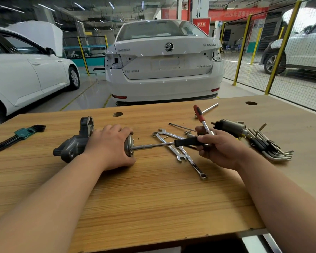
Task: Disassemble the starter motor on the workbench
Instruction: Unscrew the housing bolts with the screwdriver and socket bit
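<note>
The starter motor (73,143) lies on its side on the wooden workbench (153,198), its dark nose housing pointing left and its round metal end cap facing right. My left hand (108,145) wraps around the motor body and hides most of it. My right hand (221,147) grips the black handle of a long screwdriver (159,145), held level with its tip against the end cap. The same hand also holds the head of a red-handled ratchet (201,118), which sticks up and away from me.
Two combination wrenches (181,152) lie crossed under the screwdriver shaft. The solenoid (230,127) and loose hex keys (270,148) lie on the right, a green hex key set (22,133) on the left. A thin rod (182,126) and an extension bar (209,108) lie further back. Parked cars stand beyond the bench.
</note>
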`<control>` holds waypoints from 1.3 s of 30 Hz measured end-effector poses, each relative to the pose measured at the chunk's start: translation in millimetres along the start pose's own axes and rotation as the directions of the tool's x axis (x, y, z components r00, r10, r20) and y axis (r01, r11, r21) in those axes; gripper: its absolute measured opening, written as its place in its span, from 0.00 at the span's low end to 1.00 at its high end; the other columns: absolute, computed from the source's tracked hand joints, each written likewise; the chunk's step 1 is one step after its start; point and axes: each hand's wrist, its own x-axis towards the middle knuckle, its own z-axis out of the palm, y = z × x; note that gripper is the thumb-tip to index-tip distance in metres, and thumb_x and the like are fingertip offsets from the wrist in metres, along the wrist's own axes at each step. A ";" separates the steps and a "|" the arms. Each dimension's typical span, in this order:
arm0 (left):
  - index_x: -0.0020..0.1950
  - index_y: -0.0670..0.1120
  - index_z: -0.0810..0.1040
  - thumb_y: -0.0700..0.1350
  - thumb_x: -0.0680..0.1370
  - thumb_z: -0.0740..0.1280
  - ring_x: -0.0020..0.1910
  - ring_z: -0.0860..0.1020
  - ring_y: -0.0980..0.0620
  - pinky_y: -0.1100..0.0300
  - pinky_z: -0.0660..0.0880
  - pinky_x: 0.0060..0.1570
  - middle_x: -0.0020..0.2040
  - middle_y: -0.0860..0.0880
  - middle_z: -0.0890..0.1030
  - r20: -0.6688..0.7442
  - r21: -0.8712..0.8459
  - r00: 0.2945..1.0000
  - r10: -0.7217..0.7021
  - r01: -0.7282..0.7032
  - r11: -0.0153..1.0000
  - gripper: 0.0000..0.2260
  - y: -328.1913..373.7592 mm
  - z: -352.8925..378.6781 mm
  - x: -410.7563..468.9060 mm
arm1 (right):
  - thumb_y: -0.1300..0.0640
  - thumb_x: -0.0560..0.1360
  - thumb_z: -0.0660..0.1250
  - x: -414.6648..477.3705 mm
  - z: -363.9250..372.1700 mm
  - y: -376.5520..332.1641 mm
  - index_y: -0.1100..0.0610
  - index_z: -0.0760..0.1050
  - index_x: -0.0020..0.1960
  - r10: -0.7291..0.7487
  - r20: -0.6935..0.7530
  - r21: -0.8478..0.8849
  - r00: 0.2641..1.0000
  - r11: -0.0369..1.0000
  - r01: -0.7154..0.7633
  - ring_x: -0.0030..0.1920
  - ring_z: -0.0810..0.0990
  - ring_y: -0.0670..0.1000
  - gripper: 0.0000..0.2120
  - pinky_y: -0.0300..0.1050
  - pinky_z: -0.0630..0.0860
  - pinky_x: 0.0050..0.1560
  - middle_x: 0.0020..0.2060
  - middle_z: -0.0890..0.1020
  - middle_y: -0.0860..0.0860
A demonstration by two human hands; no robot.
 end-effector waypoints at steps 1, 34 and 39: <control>0.70 0.61 0.60 0.72 0.61 0.64 0.63 0.67 0.52 0.51 0.65 0.60 0.65 0.55 0.69 0.002 -0.002 1.000 -0.003 0.003 1.000 0.40 0.2 0.1 0.2 | 0.64 0.65 0.70 -1.4 1.6 -0.2 0.56 0.74 0.60 -0.003 0.011 0.067 1.000 0.998 0.002 0.33 0.78 0.50 0.23 0.43 0.78 0.35 0.53 0.79 0.61; 0.67 0.65 0.59 0.71 0.63 0.64 0.60 0.67 0.51 0.51 0.64 0.59 0.61 0.54 0.69 -0.015 -0.020 1.000 0.017 -0.017 1.000 0.35 -0.7 1.0 -1.1 | 0.47 0.80 0.63 -0.3 10.4 3.0 0.55 0.75 0.58 -0.062 -0.137 -0.255 0.989 0.967 0.026 0.33 0.83 0.51 0.13 0.43 0.78 0.34 0.41 0.84 0.58; 0.67 0.64 0.60 0.71 0.63 0.64 0.61 0.68 0.51 0.51 0.65 0.59 0.61 0.54 0.70 -0.021 -0.014 1.000 0.014 -0.015 1.000 0.35 -0.5 1.7 0.0 | 0.40 0.80 0.58 -0.9 4.9 2.2 0.51 0.77 0.52 -0.160 -0.182 -0.546 0.970 0.837 0.036 0.22 0.72 0.48 0.16 0.41 0.69 0.23 0.25 0.77 0.51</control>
